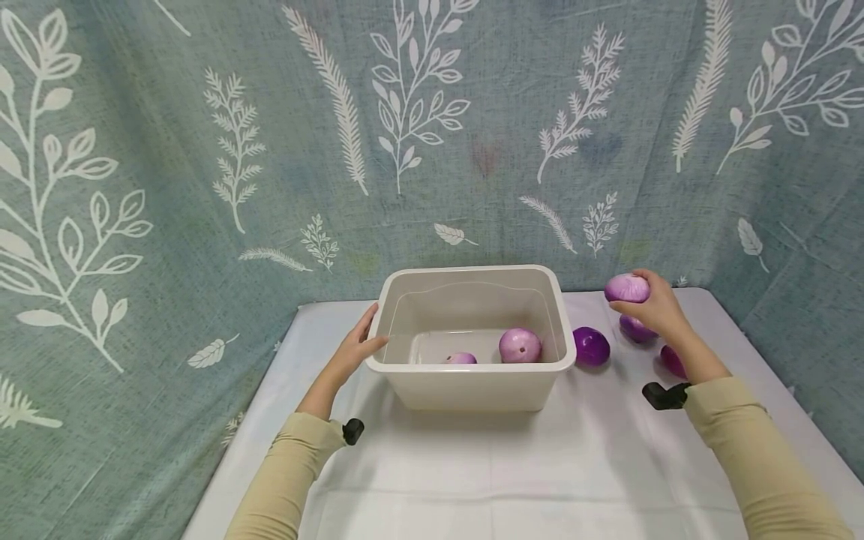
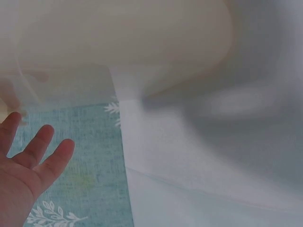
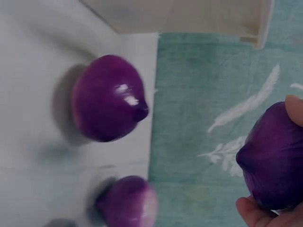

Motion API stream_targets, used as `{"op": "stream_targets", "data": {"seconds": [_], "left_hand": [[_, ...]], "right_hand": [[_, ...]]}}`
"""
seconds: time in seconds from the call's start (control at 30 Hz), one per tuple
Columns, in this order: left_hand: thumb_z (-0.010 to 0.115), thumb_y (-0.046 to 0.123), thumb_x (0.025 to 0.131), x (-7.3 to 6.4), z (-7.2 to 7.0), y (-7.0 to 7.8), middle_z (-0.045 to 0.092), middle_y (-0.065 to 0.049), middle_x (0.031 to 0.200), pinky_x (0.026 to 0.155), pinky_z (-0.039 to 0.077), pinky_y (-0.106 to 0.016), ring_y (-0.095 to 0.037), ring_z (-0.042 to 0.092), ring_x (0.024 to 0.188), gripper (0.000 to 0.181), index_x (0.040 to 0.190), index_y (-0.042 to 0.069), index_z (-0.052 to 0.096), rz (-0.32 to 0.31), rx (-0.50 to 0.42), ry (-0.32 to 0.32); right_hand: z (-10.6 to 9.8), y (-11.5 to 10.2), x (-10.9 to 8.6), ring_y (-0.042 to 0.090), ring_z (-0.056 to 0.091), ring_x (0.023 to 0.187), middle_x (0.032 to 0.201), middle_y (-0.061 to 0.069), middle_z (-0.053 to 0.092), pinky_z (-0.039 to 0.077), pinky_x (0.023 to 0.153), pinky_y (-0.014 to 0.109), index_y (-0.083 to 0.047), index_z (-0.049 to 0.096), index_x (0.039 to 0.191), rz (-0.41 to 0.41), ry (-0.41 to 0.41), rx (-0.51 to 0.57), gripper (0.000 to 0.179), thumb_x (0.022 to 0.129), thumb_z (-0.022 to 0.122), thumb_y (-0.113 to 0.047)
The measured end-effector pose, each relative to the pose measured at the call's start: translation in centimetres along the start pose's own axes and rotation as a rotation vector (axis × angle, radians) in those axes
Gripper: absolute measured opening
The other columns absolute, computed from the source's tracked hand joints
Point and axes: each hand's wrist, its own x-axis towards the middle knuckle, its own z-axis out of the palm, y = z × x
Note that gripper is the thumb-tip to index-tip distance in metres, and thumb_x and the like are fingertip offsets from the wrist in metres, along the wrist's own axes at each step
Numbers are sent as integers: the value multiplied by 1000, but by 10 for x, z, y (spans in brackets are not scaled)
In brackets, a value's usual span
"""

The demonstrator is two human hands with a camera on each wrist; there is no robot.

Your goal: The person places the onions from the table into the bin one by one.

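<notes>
A purple onion is gripped in my right hand, raised over the table on the right. The right wrist view shows this held onion with its pointed tip toward the camera's left. At the left end of a beige plastic bin, my left hand has its fingers spread right at the rim. Those fingers look straight and apart in the left wrist view. Inside the bin lie two onions, a paler one at the right and another partly hidden by the front wall.
Right of the bin stands a dark purple onion. Another onion lies below the held one, and a reddish one is partly covered by my right wrist. A white cloth covers the table; a leaf-patterned curtain hangs behind.
</notes>
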Motion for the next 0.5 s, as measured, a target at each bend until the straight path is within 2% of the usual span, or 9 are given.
{"op": "stream_targets", "data": {"seconds": [0.13, 0.5], "left_hand": [[48, 11, 93, 1, 0, -1, 6, -15, 153, 107, 20, -55, -34, 13, 139, 72, 149, 12, 2, 3, -3, 1], [48, 11, 93, 1, 0, -2, 7, -16, 153, 107, 21, -55, -34, 14, 138, 72, 148, 9, 2, 9, -2, 0]], "right_hand": [[-5, -14, 3, 50, 28, 123, 136, 36, 26, 30, 96, 62, 7, 21, 140, -5, -18, 3, 85, 80, 69, -31], [-10, -35, 5, 47, 29, 122, 135, 32, 29, 30, 95, 62, 4, 26, 139, -54, 8, 11, 82, 78, 71, -28]]}}
